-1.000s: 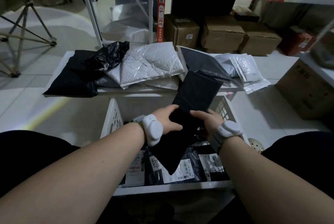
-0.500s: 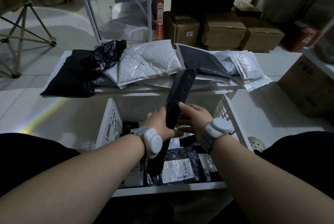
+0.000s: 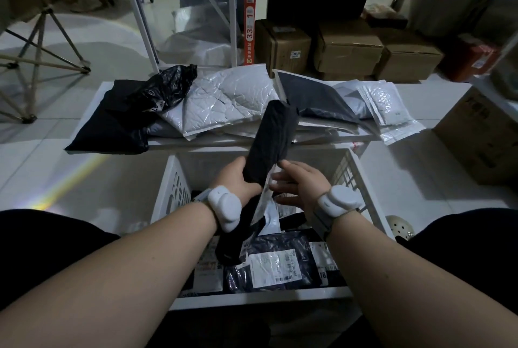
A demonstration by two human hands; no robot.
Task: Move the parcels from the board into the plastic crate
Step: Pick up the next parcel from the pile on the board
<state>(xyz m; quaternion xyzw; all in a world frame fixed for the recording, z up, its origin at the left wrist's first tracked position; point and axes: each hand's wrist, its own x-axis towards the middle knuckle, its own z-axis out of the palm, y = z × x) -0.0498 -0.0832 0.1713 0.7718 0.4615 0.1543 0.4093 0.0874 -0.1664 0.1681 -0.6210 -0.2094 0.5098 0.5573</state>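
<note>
I have one black parcel (image 3: 269, 148) held up over the plastic crate (image 3: 361, 179), turned nearly edge-on so that its upper end points toward the board (image 3: 322, 142) and its lower end hangs down past my wrist into the crate. My left hand (image 3: 234, 178) grips it around the middle, fingers curled round the dark wrapping, while my right hand (image 3: 300, 186) is just beside it with the fingers loose and spread, not clasping anything that I can make out (a fingertip may brush the edge of the pale label side, but I cannot tell). So the step in hand is the drop-off: this parcel is off the board and above the crate, not yet lying in it. Below it the labelled parcels (image 3: 276, 266) already cover the crate floor. The next move, as I judge it, calls for lowering the parcel flat onto that pile and letting go with my left fingers, taking care that the limp bag does not fold or catch on the crate wall. After that, plenty is left on the board: the silver padded mailer (image 3: 221, 100), the crumpled black bag (image 3: 168, 86) and others.
</note>
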